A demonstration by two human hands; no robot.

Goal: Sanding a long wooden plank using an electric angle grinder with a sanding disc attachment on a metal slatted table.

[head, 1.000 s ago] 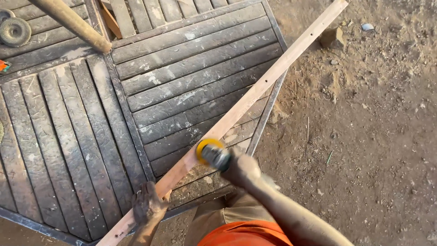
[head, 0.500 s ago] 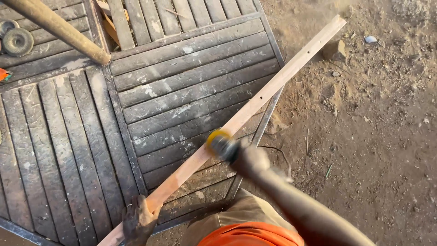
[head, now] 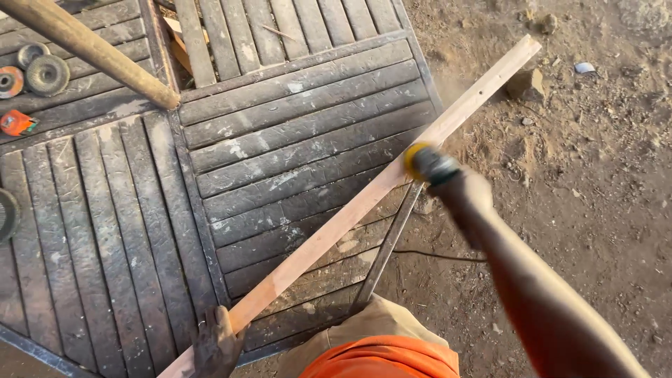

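Head view: one long pale wooden batten [head: 364, 203] lies diagonally across a dark slatted panel [head: 294, 133], running from the lower left up to the dirt ground [head: 588, 175] at the upper right. The left hand [head: 217, 343] is closed on the batten's lower end, fingers wrapped over the wood, pinning it against the panel's edge. The right hand [head: 465, 196] is closed around a power sander [head: 427, 162] with a yellow-rimmed disc; the disc touches the batten's upper face about two-thirds of the way up its length, well away from the left hand. Hand and tool are blurred, so the fingers cannot be made out singly. A thin dark cord [head: 437, 255] trails across the ground below the right forearm.

At the upper left one thick round wooden pole [head: 91, 52] rests slanted with its tip on the panel. Beside it lie three loose grinding discs [head: 47, 73] in a cluster, one small orange object [head: 17, 124] just below them, and the edge of one more disc [head: 8, 215] at the left border. One stone [head: 526, 84] sits just beside the batten's far end.
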